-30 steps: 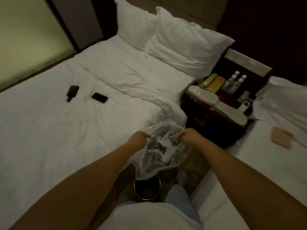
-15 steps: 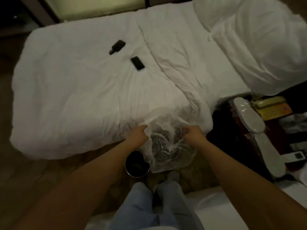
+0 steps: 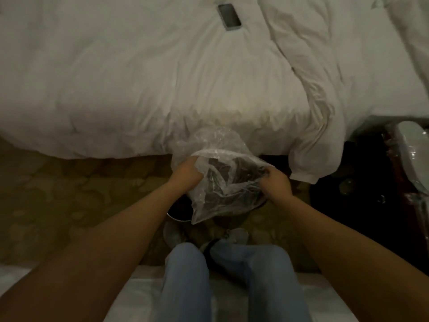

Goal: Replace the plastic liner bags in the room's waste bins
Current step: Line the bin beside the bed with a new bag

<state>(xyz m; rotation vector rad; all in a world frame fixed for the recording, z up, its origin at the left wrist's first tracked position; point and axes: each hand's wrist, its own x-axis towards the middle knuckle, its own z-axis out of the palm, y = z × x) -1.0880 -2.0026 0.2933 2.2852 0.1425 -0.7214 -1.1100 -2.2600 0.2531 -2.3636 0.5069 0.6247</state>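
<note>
Big white rumpled duvet-covered bed [image 3: 139, 77] fills far side, patterned olive carpet [image 3: 69, 194] below. Clear crinkled plastic liner bag [image 3: 222, 182] at centre, stretched btwn hands, above round dark metal-rimmed waste bin [image 3: 180, 211] on carpet near feet. Left hand [image 3: 186, 174] grips bag's left edge; right hand [image 3: 275, 182] pinches right edge. Dark flat phone [image 3: 229, 16] far on bed.

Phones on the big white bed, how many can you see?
1. A dark rectangular phone lies flat on the white duvet, near the top edge of the view. More could lie beyond the frame.
</note>
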